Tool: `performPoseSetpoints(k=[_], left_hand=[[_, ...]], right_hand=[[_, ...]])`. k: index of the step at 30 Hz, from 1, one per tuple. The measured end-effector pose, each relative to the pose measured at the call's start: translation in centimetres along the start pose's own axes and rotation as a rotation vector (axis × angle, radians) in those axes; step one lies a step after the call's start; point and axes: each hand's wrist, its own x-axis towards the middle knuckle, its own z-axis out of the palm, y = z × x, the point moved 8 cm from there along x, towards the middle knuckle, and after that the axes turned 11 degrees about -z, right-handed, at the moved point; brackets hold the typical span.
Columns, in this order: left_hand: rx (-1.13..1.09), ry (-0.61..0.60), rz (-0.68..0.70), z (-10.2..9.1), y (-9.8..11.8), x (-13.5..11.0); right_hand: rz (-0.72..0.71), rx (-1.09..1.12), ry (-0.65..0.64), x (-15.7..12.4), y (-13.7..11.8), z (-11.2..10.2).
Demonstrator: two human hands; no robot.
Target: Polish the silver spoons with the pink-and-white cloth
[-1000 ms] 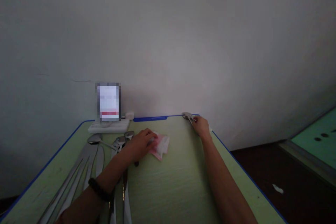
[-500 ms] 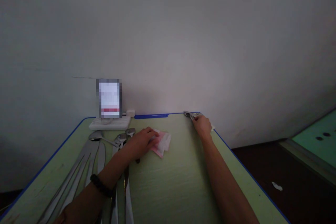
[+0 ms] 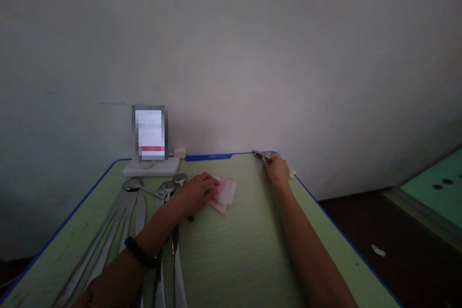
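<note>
My left hand is closed, its fingers curled over a pink-and-white cloth that lies on the table. Under and beside that forearm are several spoons and long knives, partly covered by the arm. At the far right corner of the table, my right hand pinches a metal spoon. More light, thin cutlery seems to lie against the spoon there, but the fingers hide much of it.
The pale green table has a blue edge and stands against a grey wall. At the back left, a lit screen is propped on a white base. A white scrap lies on the dark floor at right.
The spoon by my right hand has shifted slightly among the pieces at the corner. My left hand stays on the cloth. The whole view has moved a little.
</note>
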Motion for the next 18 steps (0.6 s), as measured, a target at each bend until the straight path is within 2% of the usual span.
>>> performPoseSetpoints(k=[18], left_hand=[[0.028, -0.013, -0.031, 0.02, -0.03, -0.09]], right_hand=[[-0.030, -0.184, 0.088, 0.01, 0.07, 0.22]])
